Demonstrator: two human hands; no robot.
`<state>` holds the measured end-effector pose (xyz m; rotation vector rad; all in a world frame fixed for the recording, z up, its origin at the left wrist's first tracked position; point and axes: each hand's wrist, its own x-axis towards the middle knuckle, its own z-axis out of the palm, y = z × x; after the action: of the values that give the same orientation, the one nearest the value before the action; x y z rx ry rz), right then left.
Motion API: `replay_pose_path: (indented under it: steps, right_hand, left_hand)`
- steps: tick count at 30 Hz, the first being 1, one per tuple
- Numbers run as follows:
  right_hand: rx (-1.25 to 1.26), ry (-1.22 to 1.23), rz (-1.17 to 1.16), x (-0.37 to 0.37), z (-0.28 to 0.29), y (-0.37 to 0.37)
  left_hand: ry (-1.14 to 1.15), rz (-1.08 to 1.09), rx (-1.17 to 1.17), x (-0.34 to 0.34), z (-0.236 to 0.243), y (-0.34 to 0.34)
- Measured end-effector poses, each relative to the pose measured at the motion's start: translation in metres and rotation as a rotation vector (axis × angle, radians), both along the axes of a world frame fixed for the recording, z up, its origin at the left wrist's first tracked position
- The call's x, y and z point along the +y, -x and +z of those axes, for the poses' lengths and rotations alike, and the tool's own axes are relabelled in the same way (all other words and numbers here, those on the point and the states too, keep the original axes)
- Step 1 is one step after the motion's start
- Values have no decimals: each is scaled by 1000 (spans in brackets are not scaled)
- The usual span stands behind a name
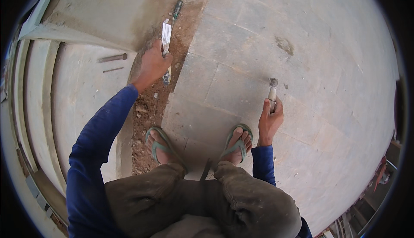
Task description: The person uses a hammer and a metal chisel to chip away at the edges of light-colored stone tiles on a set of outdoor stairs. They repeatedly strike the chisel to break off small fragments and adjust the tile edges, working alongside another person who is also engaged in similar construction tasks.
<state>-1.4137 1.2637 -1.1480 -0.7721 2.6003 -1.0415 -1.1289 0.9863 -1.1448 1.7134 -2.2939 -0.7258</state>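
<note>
While the left hand (152, 66) is gripping a scraper (166, 32) over the dirt strip (148, 113), right of it the right hand (271, 119) is clasping a pale-handled tool (272, 93).

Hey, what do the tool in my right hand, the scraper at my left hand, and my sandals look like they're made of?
Tool: dull gray head, likely metal; the pale tan handle suggests bare wood.
Scraper: probably smooth steel, judging by its blade's bright shine.
Sandals: matte green, rubber or foam plastic; I can't tell which.
</note>
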Motion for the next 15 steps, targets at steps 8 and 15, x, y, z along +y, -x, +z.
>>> replay_pose_path:
  steps: [8, 15]
  right_hand:
    - [-36, -87, 12, -4, 0, -12]
    - [-29, 16, -23, 12, -6, 5]
  left_hand:
    - [-158, -197, -129, -16, 7, 43]
    - [-332, -387, -662, -60, 37, 6]
